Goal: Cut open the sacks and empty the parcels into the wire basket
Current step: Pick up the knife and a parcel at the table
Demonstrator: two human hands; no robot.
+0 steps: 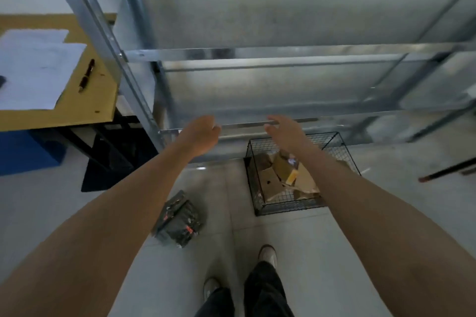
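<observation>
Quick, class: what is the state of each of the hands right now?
Left hand: open, fingers loosely curled, holding nothing.
Right hand: open, fingers relaxed, holding nothing.

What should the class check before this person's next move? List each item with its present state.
1. The left hand is free: ok, holds nothing.
2. The right hand is free: ok, fingers relaxed, holds nothing.
3. A cutting tool is to hand: not ok, none visible.
4. The wire basket stands upright on the floor: ok, cardboard parcels lie inside.
5. The dark bundle on the floor left of the basket is cut open: cannot tell.
</observation>
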